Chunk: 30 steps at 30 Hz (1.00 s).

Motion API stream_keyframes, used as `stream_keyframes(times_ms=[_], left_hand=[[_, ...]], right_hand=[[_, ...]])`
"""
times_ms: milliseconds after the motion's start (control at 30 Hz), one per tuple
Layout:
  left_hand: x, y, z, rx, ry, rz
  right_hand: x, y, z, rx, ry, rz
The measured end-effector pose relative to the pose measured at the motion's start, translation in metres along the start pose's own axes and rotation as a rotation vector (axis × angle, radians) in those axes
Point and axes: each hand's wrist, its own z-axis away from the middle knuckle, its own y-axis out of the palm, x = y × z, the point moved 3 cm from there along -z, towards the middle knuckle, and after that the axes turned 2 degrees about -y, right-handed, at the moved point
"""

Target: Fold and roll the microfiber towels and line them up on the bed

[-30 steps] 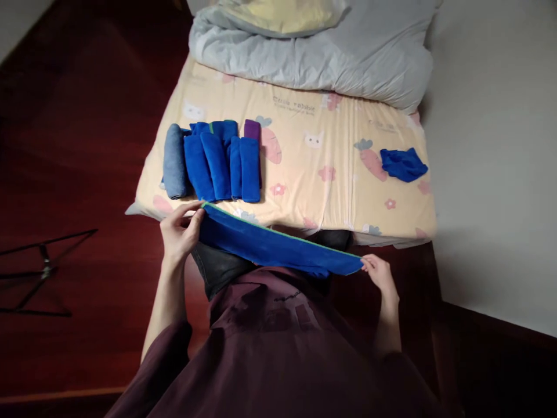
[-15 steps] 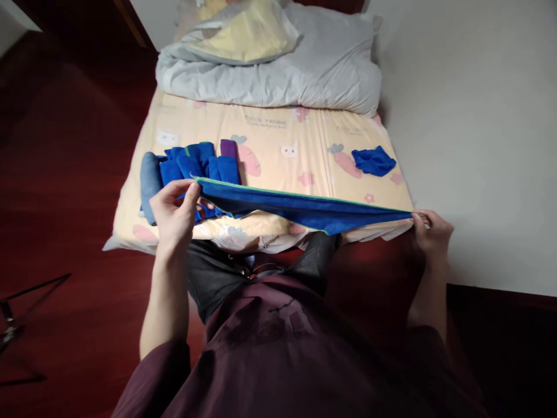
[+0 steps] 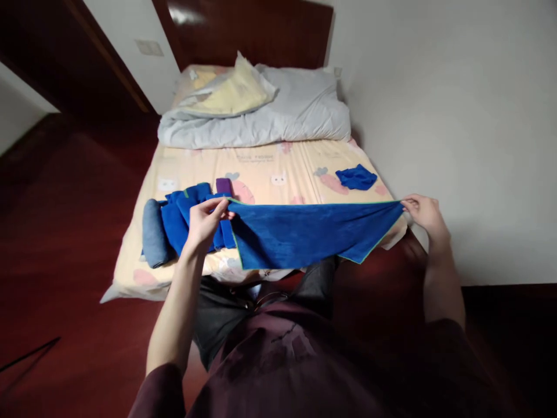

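Left hand and right hand pinched the blue cloth by its upper corners. It looked light and limp — probably best gripped there.

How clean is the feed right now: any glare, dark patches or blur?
Head view: whitish glare on the glossy dark-brown wooden headboard, upper left. Head view: near-black lower-right corner, plus a darker shaded patch near the left end of the blue, green-edged cloth. Head view: lettering on the cream printed bedsheet too soft to read surely; left hand and right hand fairly clear.
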Motion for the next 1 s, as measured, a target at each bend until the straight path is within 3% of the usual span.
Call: stream_keyframes(times_ms=[100,233,400,500,567,667,767,867,933,1000], left_hand=[[0.010,0.025,-0.056,0.040,-0.096,0.044],[-0.005,0.045,-0.109,-0.004,-0.035,0.101],[-0.034,0.041,-0.119,-0.012,0.290,0.122],[-0.023,0.028,-0.101,-0.112,0.403,0.082],[-0.001,0.020,-0.080,-0.158,0.426,-0.013],[0.052,0.015,-0.047,-0.110,0.398,-0.247],[0.119,0.016,-0.022,0.026,0.301,-0.521],[0.183,0.022,-0.012,0.184,0.155,-0.757],[0.213,0.027,-0.008,0.284,0.087,-0.901],[0.232,0.032,-0.003,0.384,0.075,-1.063]], right_hand=[[0.015,0.015,-0.057,0.043,0.025,0.039],[0.032,0.024,-0.110,-0.109,-0.052,0.057],[0.033,0.016,-0.119,-0.416,-0.222,0.000],[0.022,0.024,-0.101,-0.530,-0.309,-0.059],[0.010,0.041,-0.083,-0.557,-0.325,-0.096],[-0.016,0.084,-0.055,-0.515,-0.308,-0.136],[-0.044,0.140,-0.030,-0.399,-0.246,-0.175],[-0.067,0.196,-0.012,-0.224,-0.129,-0.212],[-0.077,0.228,-0.003,-0.107,-0.053,-0.227],[-0.083,0.251,0.006,-0.018,0.001,-0.218]])
